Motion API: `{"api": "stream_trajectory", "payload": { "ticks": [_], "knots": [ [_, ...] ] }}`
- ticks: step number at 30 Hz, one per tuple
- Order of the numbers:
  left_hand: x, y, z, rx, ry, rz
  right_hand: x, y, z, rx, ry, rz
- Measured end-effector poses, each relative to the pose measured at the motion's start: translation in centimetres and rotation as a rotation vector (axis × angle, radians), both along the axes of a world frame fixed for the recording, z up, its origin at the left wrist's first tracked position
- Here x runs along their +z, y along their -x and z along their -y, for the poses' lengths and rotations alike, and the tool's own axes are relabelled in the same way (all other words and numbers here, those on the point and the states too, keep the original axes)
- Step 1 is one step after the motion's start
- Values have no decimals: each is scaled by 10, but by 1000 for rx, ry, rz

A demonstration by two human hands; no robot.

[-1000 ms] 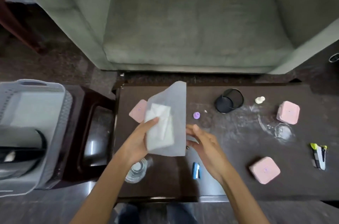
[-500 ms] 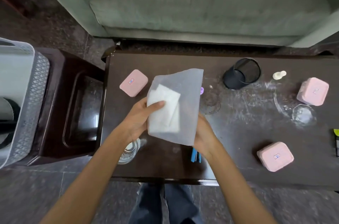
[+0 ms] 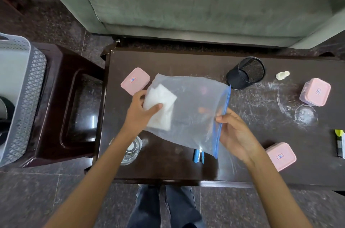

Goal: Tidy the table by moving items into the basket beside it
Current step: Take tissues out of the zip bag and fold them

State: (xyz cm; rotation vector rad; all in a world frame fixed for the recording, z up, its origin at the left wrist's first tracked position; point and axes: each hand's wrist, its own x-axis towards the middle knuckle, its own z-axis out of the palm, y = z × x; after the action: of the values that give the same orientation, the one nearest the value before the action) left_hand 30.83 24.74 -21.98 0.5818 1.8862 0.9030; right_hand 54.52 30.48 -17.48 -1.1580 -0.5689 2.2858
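L hand (image 3: 139,113) grips white pad end of zip bag (image 3: 188,113); R hand (image 3: 235,132) pinches its blue zipper edge, above table (image 3: 186,63), w/ basket (image 3: 20,97) left of it.

Basket (image 3: 28,87) and yellow-tipped object (image 3: 340,143) are cut off.

Table (image 3: 186,63) is dark brown with whitish scuffs. Bag (image 3: 194,115) is see-through with a blue zip edge, white pads (image 3: 160,100) inside. Three pink boxes (image 3: 135,81) (image 3: 315,91) (image 3: 281,155) at 10, 2 and 4 o'clock, black mesh cup (image 3: 244,74) at 1. Grey lattice basket (image 3: 28,97), grey-green sofa (image 3: 205,3).
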Motion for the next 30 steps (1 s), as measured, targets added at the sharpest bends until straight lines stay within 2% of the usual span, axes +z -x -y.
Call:
{"api": "stream_trajectory", "payload": {
  "ticks": [3, 5, 11, 16, 21, 25, 28, 30],
  "knots": [
    [5, -10, 1, -47, 63, -99, -3, 12, -4, -47, -26, 35],
    [19, -19, 2, -24, 28, -156, -8, 23, -4, -44, -45, 102],
    [51, -65, 12, -75, -136, 77, -11, 41, 0, 91, -186, 174],
    [43, -70, 10, -26, -25, 38, -8, 49, 3, 109, -189, 246],
    [43, -63, 10, 179, -18, 87, -12, 46, 2, -30, -381, 613],
    [43, -56, 18, 303, -21, 5, -19, 33, 2, 60, -657, 937],
    [43, -58, 25, 294, -61, -65, -24, 27, 2, 240, -835, 1177],
    [44, -62, 27, 266, -106, -95, -25, 27, 1, 355, -847, 1191]
  ]
}}
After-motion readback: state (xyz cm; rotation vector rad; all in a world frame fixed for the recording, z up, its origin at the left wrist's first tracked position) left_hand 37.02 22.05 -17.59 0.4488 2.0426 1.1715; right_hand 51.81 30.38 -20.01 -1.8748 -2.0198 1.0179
